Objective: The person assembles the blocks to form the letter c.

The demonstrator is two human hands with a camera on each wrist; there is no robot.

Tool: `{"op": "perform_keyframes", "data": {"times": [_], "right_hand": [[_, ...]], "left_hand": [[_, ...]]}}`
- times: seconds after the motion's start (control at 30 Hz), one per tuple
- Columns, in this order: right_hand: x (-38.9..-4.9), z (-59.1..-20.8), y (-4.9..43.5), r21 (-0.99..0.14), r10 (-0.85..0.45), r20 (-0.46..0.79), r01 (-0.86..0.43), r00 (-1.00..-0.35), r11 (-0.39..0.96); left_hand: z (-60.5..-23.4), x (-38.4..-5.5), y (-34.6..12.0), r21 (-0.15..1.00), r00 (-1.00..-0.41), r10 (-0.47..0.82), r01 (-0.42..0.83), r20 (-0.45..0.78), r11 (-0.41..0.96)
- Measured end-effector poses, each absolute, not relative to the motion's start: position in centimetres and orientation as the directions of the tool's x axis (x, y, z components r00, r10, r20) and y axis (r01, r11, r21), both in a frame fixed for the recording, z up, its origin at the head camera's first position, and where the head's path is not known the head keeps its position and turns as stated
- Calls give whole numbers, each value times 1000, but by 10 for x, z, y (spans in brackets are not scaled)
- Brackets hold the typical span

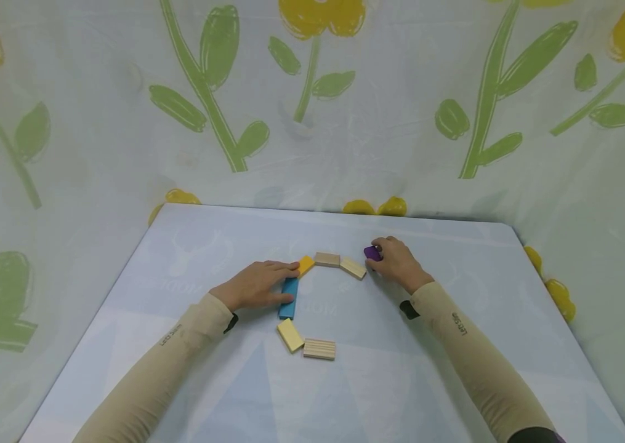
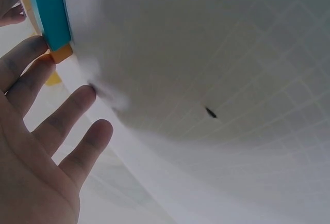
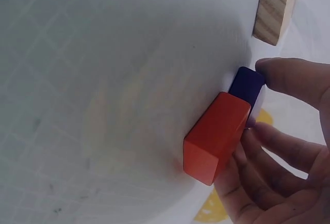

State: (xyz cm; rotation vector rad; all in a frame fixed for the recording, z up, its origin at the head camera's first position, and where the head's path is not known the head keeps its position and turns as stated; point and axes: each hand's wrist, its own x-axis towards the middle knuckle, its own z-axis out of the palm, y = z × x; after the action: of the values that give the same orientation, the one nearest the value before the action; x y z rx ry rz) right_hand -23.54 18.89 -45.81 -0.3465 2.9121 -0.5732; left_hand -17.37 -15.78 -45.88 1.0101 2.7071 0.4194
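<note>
The purple block (image 1: 372,253) is a little right of the centre of the frame; it is dark, smooth, with rounded corners. The right hand (image 1: 398,261) pinches it between thumb and fingers. In the right wrist view, a bright red block (image 3: 216,136), long and flat-sided, lies against the fingers of this hand. Well apart, the left hand (image 1: 257,285) has its fingers extended, touching the long blue block (image 1: 289,300) and the orange block (image 1: 306,266) near the centre.
</note>
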Motion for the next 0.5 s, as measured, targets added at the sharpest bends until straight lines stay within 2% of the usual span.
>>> {"op": "perform_keyframes", "data": {"times": [0.2,0.5], "right_hand": [[-237,-459,187,-385,-210,-146,-140,-967,912],[-237,-461,187,-433,-221,-89,-163,-971,887]], "left_hand": [[-460,-174,-158,341,-738,668,605,-99,719],[-460,-174,-159,342,-738,667,603,-105,721]]}}
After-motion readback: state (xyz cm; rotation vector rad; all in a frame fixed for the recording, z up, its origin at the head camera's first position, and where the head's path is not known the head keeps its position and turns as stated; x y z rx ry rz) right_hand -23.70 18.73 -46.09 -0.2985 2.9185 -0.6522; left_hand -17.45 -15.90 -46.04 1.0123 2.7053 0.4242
